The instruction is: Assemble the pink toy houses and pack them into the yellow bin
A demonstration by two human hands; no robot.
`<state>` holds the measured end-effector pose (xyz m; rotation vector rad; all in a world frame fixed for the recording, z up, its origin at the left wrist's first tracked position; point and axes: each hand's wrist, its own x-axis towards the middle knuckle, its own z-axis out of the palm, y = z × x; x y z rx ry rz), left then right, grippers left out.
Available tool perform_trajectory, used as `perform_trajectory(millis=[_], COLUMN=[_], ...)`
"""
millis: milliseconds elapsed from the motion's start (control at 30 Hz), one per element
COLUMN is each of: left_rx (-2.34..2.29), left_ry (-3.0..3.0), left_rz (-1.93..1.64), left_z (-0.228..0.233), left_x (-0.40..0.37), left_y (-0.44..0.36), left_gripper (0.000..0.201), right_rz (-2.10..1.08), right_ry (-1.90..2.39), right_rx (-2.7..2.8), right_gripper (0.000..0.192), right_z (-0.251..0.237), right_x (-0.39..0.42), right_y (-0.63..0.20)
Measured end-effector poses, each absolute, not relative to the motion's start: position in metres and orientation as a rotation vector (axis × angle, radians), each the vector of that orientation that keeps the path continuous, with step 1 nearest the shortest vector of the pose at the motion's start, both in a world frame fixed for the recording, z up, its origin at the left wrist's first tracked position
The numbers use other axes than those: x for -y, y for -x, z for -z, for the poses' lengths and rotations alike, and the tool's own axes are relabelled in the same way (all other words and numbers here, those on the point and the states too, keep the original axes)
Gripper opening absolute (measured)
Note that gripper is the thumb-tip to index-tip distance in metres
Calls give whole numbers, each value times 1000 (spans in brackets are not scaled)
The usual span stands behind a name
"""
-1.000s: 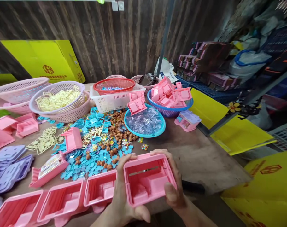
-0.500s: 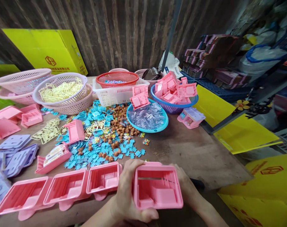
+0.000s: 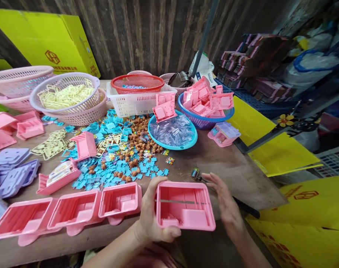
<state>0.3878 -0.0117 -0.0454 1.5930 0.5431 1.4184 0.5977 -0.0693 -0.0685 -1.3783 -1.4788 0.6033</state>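
My left hand (image 3: 152,217) grips a pink plastic toy house shell (image 3: 197,219) by its left side, the hollow facing me; a slit runs across its back. My right hand (image 3: 228,208) is off the shell, just to its right, with fingers stretched out and nothing in them. Behind that hand lies what looks like a hammer, its black handle (image 3: 246,207) to the right and a shiny metal end (image 3: 196,174) near my fingertips. Left of my left hand, several similar pink shells (image 3: 74,212) stand in a row along the table's front edge.
Loose blue pieces (image 3: 110,176) and brown bear-like pieces (image 3: 143,139) cover mid-table. A turquoise basin (image 3: 188,146) holds clear parts; a blue basket (image 3: 228,118) holds pink parts. Purple panels (image 3: 15,175) lie left. Yellow cartons (image 3: 306,208) stand right, below the table edge.
My right hand has let go of the pink shell and moved right, fingers opening. The left hand still holds the shell. The view has shifted slightly, and the hammer-like tool's metal end now shows.
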Motion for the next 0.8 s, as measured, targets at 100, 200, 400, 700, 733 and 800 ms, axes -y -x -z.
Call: perform_trajectory(millis=[100, 200, 400, 700, 733, 800], left_rx=[-561, -527, -511, -929, -957, -992], left_ry=[-1508, -1493, -1595, -1574, -1539, -1500], left_rz=[-1416, -1425, -1449, -1109, -1065, -1013], left_z=[42, 37, 28, 61, 69, 83], left_x=[14, 17, 18, 14, 15, 18], left_y=[-391, -390, -379, -389, -391, -394], left_gripper=[79, 77, 75, 73, 71, 67], right_rz=[-860, -814, -643, -657, -654, -640], right_ry=[1145, 985, 969, 1268, 1295, 1343], right_rx=[1352, 1211, 1234, 1238, 1260, 1314], right_gripper=[97, 80, 62, 57, 56, 55], right_z=[46, 37, 31, 101, 109, 120], right_x=[72, 67, 60, 47, 46, 46], right_y=[-549, -520, -512, -545, -548, -551])
